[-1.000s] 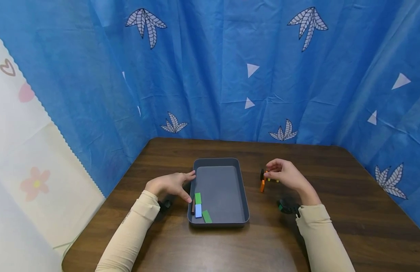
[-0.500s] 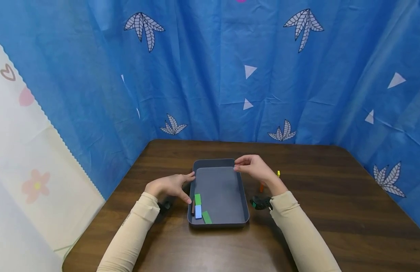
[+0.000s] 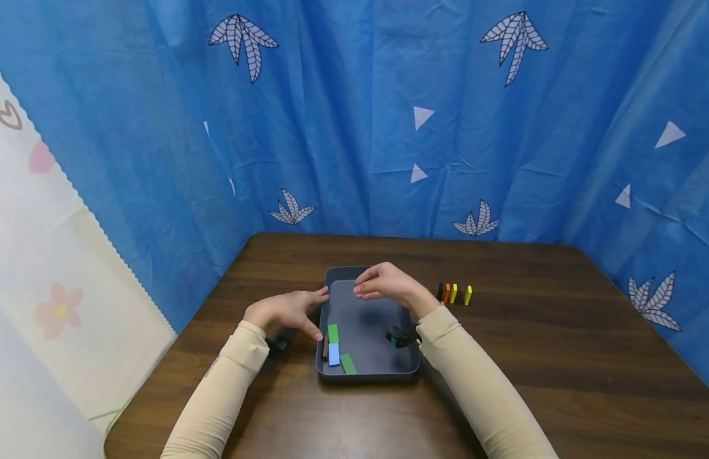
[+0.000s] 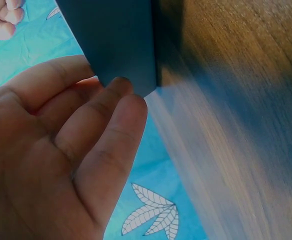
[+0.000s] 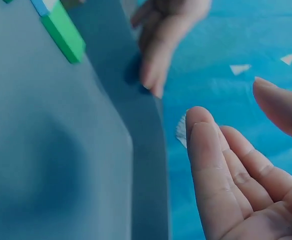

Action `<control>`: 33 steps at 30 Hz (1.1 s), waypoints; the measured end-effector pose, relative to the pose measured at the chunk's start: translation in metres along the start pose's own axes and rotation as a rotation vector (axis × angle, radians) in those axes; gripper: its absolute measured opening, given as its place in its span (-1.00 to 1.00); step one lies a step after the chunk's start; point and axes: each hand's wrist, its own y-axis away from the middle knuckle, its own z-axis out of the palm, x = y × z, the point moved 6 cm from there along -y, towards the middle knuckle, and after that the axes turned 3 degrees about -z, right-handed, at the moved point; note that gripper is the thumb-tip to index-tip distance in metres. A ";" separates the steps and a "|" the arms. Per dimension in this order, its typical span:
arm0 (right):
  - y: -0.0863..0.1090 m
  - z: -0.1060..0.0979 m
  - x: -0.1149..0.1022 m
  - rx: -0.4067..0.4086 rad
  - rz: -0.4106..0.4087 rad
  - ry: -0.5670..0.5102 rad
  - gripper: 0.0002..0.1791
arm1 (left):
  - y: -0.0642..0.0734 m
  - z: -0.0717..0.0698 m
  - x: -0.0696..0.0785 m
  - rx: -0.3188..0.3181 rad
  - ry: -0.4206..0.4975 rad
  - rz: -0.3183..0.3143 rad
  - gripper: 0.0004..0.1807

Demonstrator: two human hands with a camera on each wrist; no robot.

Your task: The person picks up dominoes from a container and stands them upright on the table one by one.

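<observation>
A dark grey tray point(image 3: 368, 377) lies on the table, with two green blocks point(image 3: 333, 333) point(image 3: 348, 364), a light blue block point(image 3: 334, 354) and a thin brown block point(image 3: 325, 349) in its near left corner. My left hand point(image 3: 288, 310) rests against the tray's left wall, thumb and fingers spread; the left wrist view shows the fingertips point(image 4: 128, 107) at the wall. Above the tray's far part hovers my right hand point(image 3: 389, 285). In the right wrist view its thumb point(image 5: 281, 107) stands apart from the relaxed fingers point(image 5: 206, 150), and no object shows between them.
Right of the tray, small blocks stand on the brown wooden table point(image 3: 561, 331): a black one point(image 3: 440, 292), orange ones point(image 3: 446, 292) and yellow ones point(image 3: 468, 295). A blue curtain point(image 3: 343, 127) hangs behind the table, and a white patterned cloth point(image 3: 56, 268) hangs at the left.
My right hand has moved left from the blocks on the table to above the tray, uncovering those blocks. The left hand stays at the tray's left wall.
</observation>
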 end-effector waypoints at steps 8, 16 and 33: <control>-0.013 0.026 0.021 -0.084 0.094 -0.019 -0.65 | 0.000 0.003 -0.002 -0.007 -0.007 0.021 0.14; -0.018 0.037 0.037 -0.154 0.159 -0.002 -0.71 | 0.002 0.003 -0.003 -0.006 -0.011 0.020 0.12; -0.022 0.056 0.038 -0.204 0.231 -0.113 -0.72 | 0.000 0.000 -0.003 -0.008 -0.059 0.002 0.15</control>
